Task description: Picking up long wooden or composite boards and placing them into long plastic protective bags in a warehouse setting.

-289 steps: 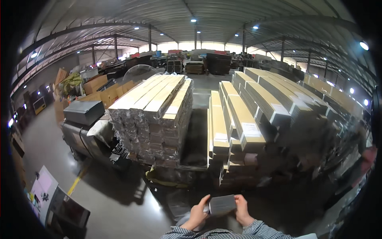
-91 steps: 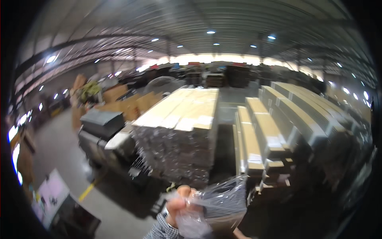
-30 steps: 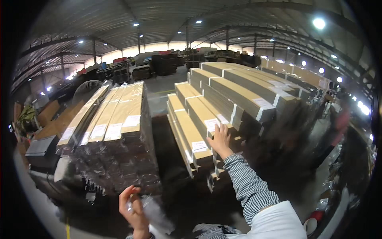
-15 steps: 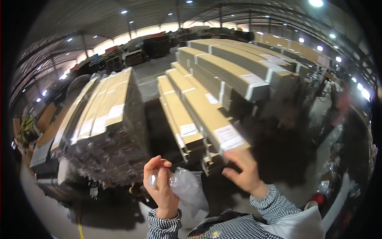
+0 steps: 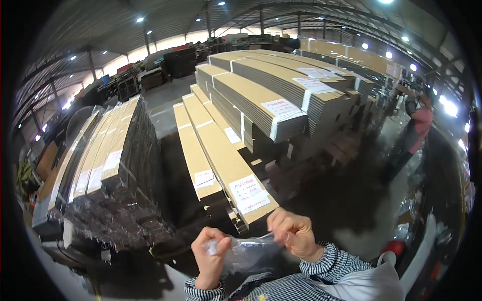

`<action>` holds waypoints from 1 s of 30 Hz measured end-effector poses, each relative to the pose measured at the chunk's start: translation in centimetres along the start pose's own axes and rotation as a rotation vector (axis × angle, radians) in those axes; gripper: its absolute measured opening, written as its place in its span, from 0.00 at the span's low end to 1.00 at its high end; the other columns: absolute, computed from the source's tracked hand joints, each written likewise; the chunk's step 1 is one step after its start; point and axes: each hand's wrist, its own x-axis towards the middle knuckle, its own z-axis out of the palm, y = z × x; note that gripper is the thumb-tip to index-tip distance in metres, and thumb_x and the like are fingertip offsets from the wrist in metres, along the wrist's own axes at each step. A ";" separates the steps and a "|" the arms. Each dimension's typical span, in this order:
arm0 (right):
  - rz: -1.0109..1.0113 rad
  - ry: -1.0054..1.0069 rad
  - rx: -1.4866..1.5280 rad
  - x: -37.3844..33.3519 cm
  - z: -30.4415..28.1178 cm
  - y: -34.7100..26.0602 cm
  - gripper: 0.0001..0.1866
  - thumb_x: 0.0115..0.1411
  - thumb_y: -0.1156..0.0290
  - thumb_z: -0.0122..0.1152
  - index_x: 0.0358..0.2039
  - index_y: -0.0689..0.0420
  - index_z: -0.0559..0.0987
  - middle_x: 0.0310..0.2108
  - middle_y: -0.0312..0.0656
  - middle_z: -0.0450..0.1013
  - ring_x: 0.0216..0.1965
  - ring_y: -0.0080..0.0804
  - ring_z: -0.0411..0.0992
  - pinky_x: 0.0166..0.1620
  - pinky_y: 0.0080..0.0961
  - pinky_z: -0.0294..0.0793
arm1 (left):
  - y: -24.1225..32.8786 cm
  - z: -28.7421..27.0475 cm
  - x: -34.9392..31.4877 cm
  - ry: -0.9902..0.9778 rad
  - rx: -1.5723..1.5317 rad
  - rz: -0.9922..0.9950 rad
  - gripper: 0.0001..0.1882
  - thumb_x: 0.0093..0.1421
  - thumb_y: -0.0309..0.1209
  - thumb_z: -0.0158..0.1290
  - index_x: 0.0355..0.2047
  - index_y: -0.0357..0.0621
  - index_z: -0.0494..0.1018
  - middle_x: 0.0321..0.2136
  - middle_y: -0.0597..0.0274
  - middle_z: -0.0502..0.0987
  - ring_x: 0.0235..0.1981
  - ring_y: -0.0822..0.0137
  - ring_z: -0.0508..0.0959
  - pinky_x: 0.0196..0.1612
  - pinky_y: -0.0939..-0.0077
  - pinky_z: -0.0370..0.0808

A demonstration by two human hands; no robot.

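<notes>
A clear plastic bag (image 5: pixel 251 255) is stretched between my two hands, low in the middle of the view. Its left end is bunched in the closed fingers of my left hand (image 5: pixel 212 253). My right hand (image 5: pixel 295 235) pinches the other end between thumb and fingers. Just beyond my hands lie long flat cardboard bundles (image 5: pixel 221 150) with printed paper labels; the near end of one comes close to my right hand. A white label (image 5: pixel 249 193) lies on that near end.
Higher stacks of strapped cardboard (image 5: pixel 266 83) rise behind and to the right. At the left stands a pallet of long cartons (image 5: pixel 113 135), its sides wrapped in film. Another person (image 5: pixel 419 123) in a pink top is at the right. A red object (image 5: pixel 394 248) lies low right.
My right hand has come in from beside the cardboard and taken hold of the plastic bag, which is now pulled taut sideways. The view has shifted slightly to the right.
</notes>
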 end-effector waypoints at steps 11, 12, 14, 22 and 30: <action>0.124 -0.396 0.052 1.2 -7.3 0.6 0.04 0.52 0.77 0.62 0.22 0.63 0.77 0.23 0.44 0.74 0.29 0.36 0.74 0.33 0.29 0.72 | -1.6 -1.3 0.1 -0.320 -0.199 -0.137 0.17 0.56 0.40 0.63 0.30 0.38 0.73 0.25 0.58 0.77 0.27 0.69 0.78 0.30 0.77 0.72; 0.132 -0.388 0.049 0.7 -8.4 1.5 0.04 0.52 0.77 0.62 0.22 0.63 0.77 0.23 0.44 0.74 0.29 0.36 0.74 0.33 0.29 0.72 | -0.3 -1.3 1.6 -0.345 0.191 -0.138 0.14 0.57 0.35 0.62 0.35 0.35 0.76 0.25 0.58 0.78 0.29 0.68 0.79 0.31 0.75 0.74; 0.110 -0.529 -0.330 -0.7 -10.0 4.7 0.03 0.51 0.77 0.63 0.24 0.63 0.78 0.24 0.45 0.74 0.26 0.38 0.73 0.30 0.30 0.72 | -2.0 -1.6 3.7 -0.645 0.793 0.040 0.13 0.52 0.22 0.59 0.40 0.42 0.78 0.32 0.57 0.79 0.30 0.58 0.81 0.33 0.73 0.77; -0.282 -0.105 -0.538 3.6 -8.4 6.9 0.06 0.55 0.74 0.58 0.28 0.61 0.70 0.27 0.42 0.67 0.22 0.35 0.66 0.27 0.27 0.67 | -1.7 0.9 5.5 -0.442 0.512 0.046 0.05 0.52 0.24 0.58 0.29 0.37 0.75 0.24 0.61 0.77 0.25 0.71 0.76 0.29 0.79 0.69; 0.447 -0.036 -0.110 0.3 -9.0 12.9 0.06 0.69 0.71 0.51 0.41 0.57 0.74 0.30 0.29 0.68 0.32 0.14 0.65 0.36 0.15 0.67 | -8.4 -2.5 6.6 -0.075 0.096 -0.493 0.13 0.56 0.37 0.58 0.30 0.37 0.76 0.22 0.66 0.74 0.21 0.74 0.72 0.24 0.83 0.66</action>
